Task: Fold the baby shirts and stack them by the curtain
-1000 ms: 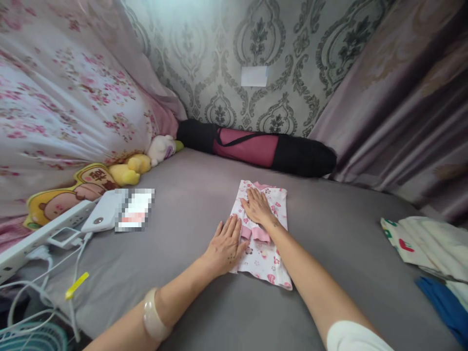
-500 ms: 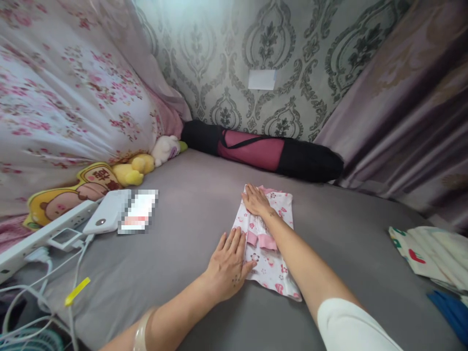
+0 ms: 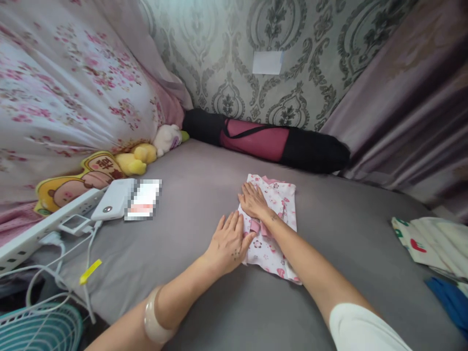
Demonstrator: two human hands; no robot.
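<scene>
A small white garment with pink prints (image 3: 268,256) lies folded on the grey bed sheet (image 3: 197,195). Its pink cuffs are turned in toward the middle, and a pink collar edge shows at the far end. My left hand (image 3: 226,243) rests flat along the garment's near left edge, fingers stretched out and thumb over the cloth. Higher up, my right hand (image 3: 253,200) lies flat on the upper left part of the garment, fingers extended. The right forearm crosses above the cloth and hides part of it.
A black and maroon long bag (image 3: 256,141) lies against the wall. At left are plush toys (image 3: 135,158), a power strip (image 3: 51,229) with cables, a white power bank (image 3: 113,200) and a blurred phone-like item (image 3: 144,200). Folded cream cloth (image 3: 435,243) and blue cloth (image 3: 448,302) sit at right.
My right hand has slid toward the garment's left edge and slightly nearer me. The left hand stays flat at the edge. The view has tilted down a little.
</scene>
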